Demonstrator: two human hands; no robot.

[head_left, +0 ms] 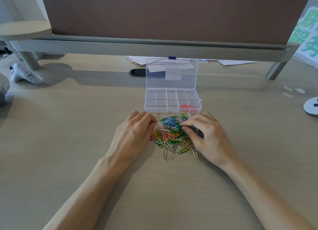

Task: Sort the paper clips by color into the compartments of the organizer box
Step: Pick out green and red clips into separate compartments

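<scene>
A mixed heap of paper clips point(169, 136) lies on the bench point(68, 143) just in front of the open organizer box point(155, 100), whose near right compartment holds red clips point(187, 106). The right hand point(209, 136) curls its fingers round a bunch of blue clips point(200, 133). The left hand point(136, 133) rests at the heap's left edge, fingers curled under; whether they pinch a clip I cannot tell.

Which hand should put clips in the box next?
Probably the right hand: it holds a bunch of blue clips close to the organizer box. The left hand sits at the left edge of the pile.
</scene>
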